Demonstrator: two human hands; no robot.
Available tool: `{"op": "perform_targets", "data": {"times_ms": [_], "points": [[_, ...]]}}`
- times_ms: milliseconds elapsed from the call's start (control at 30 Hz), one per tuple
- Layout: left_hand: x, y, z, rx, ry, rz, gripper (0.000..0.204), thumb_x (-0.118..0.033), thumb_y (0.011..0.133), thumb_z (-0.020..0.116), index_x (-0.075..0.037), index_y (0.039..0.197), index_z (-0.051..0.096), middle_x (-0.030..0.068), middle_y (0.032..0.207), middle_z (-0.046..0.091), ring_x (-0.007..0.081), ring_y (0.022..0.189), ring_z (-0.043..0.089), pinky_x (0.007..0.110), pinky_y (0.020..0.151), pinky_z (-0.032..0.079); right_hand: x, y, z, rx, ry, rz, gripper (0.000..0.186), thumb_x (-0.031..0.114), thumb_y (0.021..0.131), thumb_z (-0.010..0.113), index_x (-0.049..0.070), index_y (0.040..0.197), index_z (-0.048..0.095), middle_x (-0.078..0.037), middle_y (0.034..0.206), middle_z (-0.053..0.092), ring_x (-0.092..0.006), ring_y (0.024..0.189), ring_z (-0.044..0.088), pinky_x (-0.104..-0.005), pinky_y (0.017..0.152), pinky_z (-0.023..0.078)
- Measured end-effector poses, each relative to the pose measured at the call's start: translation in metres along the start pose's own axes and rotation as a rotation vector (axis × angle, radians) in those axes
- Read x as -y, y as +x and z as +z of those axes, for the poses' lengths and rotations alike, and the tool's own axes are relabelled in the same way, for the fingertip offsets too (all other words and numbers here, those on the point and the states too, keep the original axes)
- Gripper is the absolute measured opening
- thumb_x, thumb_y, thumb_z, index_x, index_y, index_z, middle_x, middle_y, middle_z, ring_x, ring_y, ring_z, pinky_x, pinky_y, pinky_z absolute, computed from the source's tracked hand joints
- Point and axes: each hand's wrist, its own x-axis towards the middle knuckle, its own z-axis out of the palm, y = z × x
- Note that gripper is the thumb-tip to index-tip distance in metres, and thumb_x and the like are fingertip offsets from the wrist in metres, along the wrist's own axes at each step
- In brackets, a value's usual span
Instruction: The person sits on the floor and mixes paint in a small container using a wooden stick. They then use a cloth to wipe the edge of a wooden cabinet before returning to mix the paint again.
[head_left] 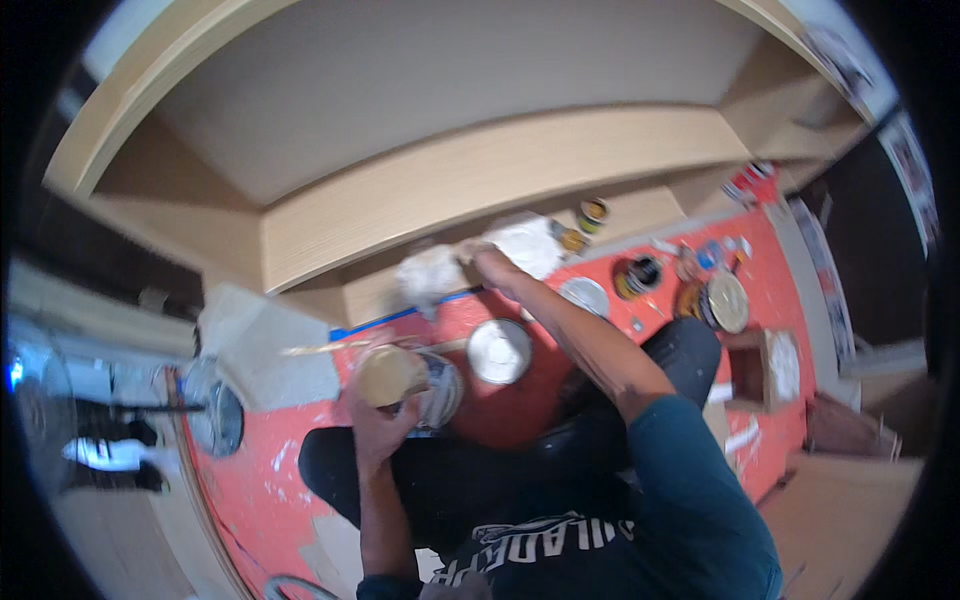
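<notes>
Clear bucket (218,410): stands at far left, beside the pale sheet (265,345).
Left hand (380,430): partly open, fingers curved around the near side of the tub, grasping it.
Tub (390,374): beige-topped, in the left hand, above the red floor covering (265,455) and just left of the pail.
Pail (442,392): white-sided, partly hidden by the tub.
White cloth (428,275): bunched at the shelf's front edge, just left of the right hand.
Right hand (478,254): arm extended, fingers bent and blurred; whether they grip the cloth cannot be told.
White disc (499,352): round, flat on the floor covering, below the right forearm.
White bundle (527,247): just right of the right hand.
Dark can (638,276): farther right, near the yellow can (724,303).
Wooden box (765,370): right of the knees.
</notes>
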Motion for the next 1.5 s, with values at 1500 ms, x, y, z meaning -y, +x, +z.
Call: {"op": "perform_targets", "data": {"times_ms": [1500], "points": [[0.088,0.095,0.219,0.547,0.221,-0.039,0.07,-0.009,0.069,0.093,-0.003,0.132,0.062,0.0155,0.136,0.06,0.0292,0.127,0.058,0.044,0.11,0.046,-0.22,-0.133,-0.349,-0.81,-0.73,-0.427,0.018,0.012,0.088,0.074,0.007,0.104,0.069,-0.02,0.083,0.063,-0.0389,0.083,0.063,-0.0497,0.075,0.053]]}}
